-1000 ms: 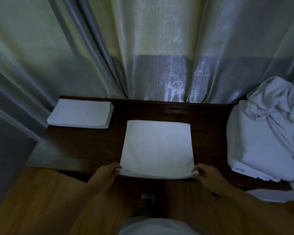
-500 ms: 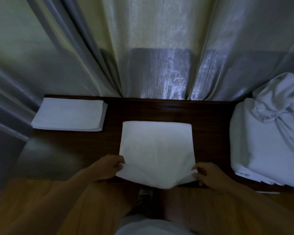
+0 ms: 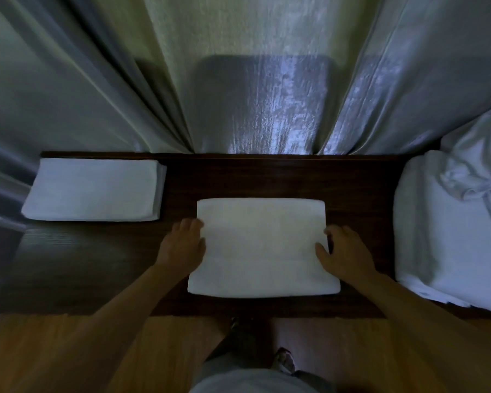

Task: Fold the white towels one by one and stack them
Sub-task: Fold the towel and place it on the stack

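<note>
While flat on the dark wooden table [image 3: 281, 177], soft white folded towel [image 3: 262, 248] in a neat rectangle at centre; one folded stack [image 3: 92, 190] far left, one rumpled pile [image 3: 451, 222] right; left hand [image 3: 183, 245] and right hand [image 3: 343, 252] at its side edges, fingers loosely extended, touching cloth

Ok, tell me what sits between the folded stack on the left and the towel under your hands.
In the head view, only bare dark wood of the table lies between the folded stack and the centre towel; the left hand rests at that towel's left edge.
</note>
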